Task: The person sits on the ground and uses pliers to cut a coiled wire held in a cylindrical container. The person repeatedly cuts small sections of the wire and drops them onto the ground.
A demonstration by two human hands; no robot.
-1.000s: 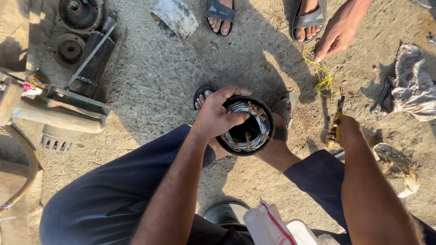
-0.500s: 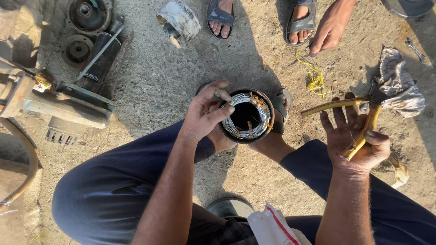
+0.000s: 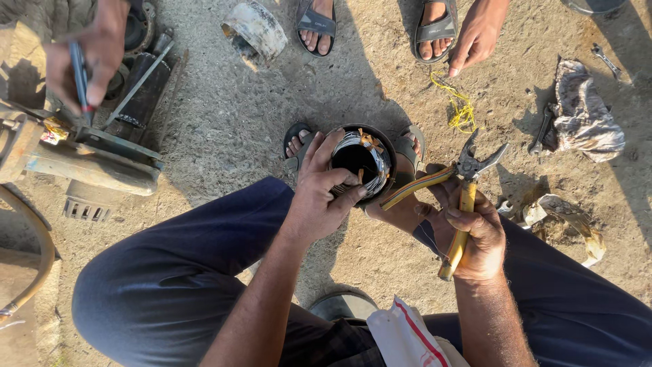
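- Sandy, gritty ground [image 3: 224,136] is filling the head view, with the seated person's dark blue trousers [image 3: 170,272] spreading across the lower part.
- Left hand [image 3: 322,194] is curling over the near rim of the round motor stator [image 3: 363,163], fingers bent and thumb pressing its outer wall; the stator is standing upright between the person's sandalled feet, its copper windings facing up.
- Right hand [image 3: 472,234] is closing firmly around one yellow handle of the pliers [image 3: 468,197], just right of the stator; the plier jaws are pointing up and standing apart.
- Another person's hand [image 3: 475,34] is hanging above a tangle of yellow wire [image 3: 458,109], beside two sandalled feet.
- A third hand [image 3: 88,51] at upper left is gripping a thin tool over a grey machine [image 3: 95,156].
- Open ground is lying left of the stator; a crumpled rag [image 3: 584,115] and wrenches are crowding the right edge.
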